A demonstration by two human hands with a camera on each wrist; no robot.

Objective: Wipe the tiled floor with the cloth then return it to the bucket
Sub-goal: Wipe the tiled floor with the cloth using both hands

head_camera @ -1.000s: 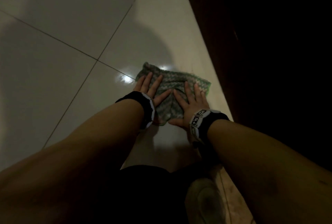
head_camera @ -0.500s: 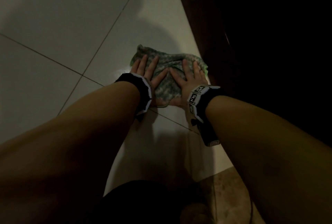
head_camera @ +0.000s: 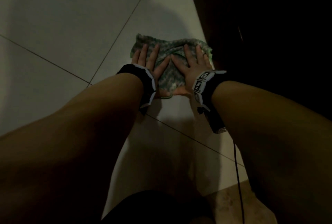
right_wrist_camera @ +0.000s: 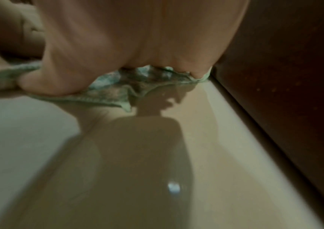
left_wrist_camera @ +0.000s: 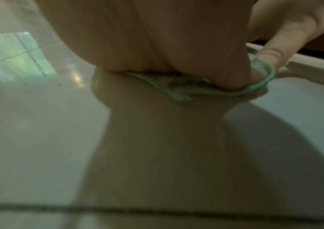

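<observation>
Wiping step: left hand (head_camera: 149, 62) and right hand (head_camera: 193, 62), fingers spread flat, are pressing the green patterned cloth (head_camera: 170, 78) onto the tiled floor (head_camera: 71, 26) just beside the dark wooden panel (head_camera: 260, 26); bucket unseen, so returning it is likely calling for gathering the cloth first.
</observation>
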